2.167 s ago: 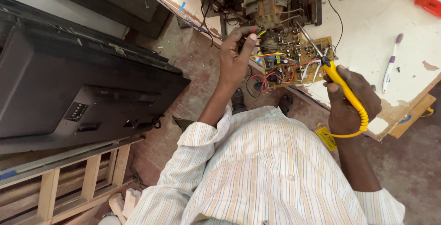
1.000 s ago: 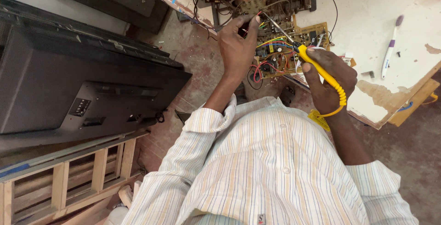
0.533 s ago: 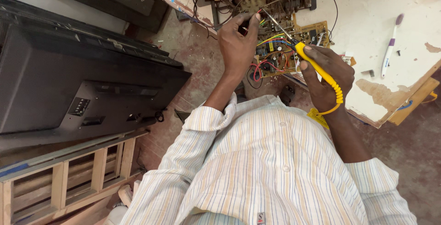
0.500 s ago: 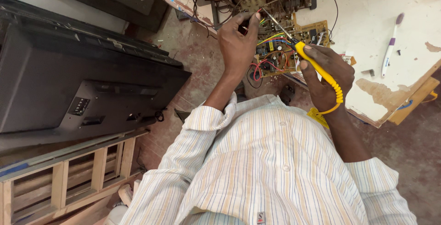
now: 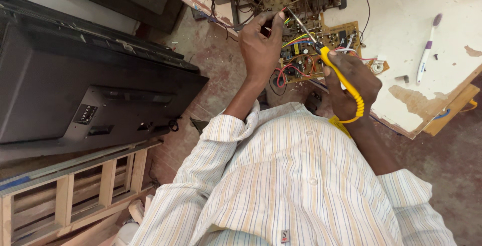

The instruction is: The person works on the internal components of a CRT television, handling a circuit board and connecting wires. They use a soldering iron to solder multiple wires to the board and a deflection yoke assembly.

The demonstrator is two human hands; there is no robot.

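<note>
Soldering iron (image 5: 341, 77) in right hand (image 5: 354, 87)

The person wears a loose, long-sleeved button-up shirt (image 5: 296, 185), cream with thin vertical stripes in orange, blue and grey. Small pale buttons run down the front placket, and a little dark tag sits near the hem (too small to make out). Both sleeves are rolled back into soft cuffs at the forearms, leaving the left hand (image 5: 261, 50) and the right hand (image 5: 354, 87) bare.
</note>
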